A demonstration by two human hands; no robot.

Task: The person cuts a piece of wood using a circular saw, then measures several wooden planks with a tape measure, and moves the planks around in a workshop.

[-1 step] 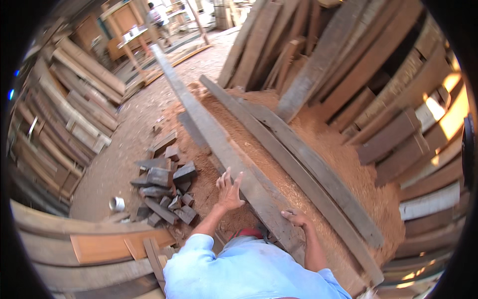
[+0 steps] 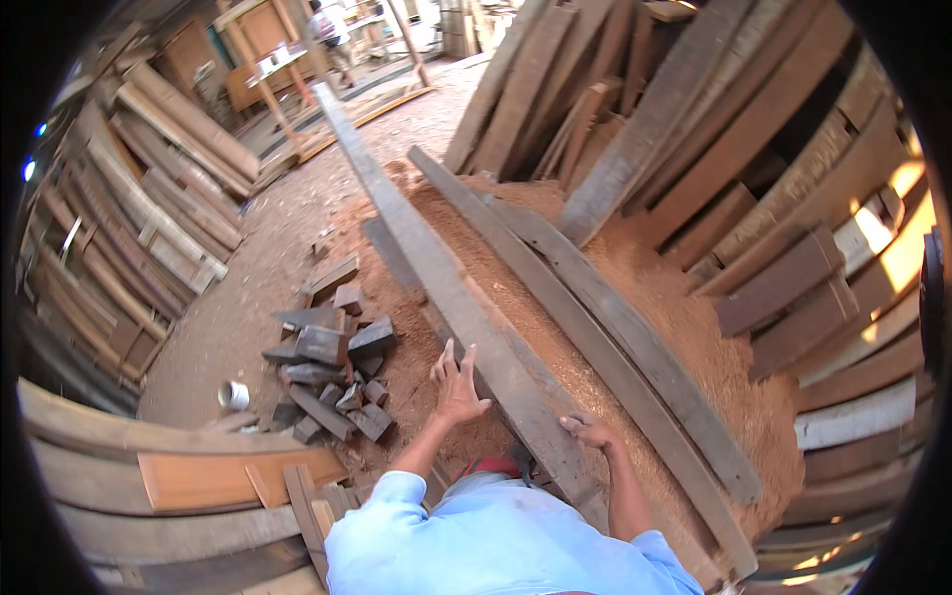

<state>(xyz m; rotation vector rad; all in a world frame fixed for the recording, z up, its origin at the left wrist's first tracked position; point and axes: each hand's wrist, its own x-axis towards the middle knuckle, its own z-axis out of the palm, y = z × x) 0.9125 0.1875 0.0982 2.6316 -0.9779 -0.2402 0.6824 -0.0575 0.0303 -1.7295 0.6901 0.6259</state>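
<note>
A long, weathered wooden plank (image 2: 451, 288) stretches from my body toward the far left. My left hand (image 2: 459, 394) is at the plank's left edge, its fingers spread and nothing held in it. On the opposite edge, closer to me, my right hand (image 2: 592, 433) grips the plank with the thumb toward its top; the other fingers are partly hidden. To the right, two more long timbers lie side by side on sawdust, the nearer one a narrow beam (image 2: 555, 297) and the other a grey board (image 2: 645, 347).
Dark wood offcuts (image 2: 342, 367) are heaped left of the plank, near a white cup-like container (image 2: 233, 396). Stacked boards (image 2: 169, 208) line the left side, and leaning planks (image 2: 645, 129) fill the right. A person (image 2: 330, 40) stands far off beside a wooden frame.
My view has shifted slightly, so the far scene sits a little further right and lower. Both hands keep nearly the same places on the plank.
</note>
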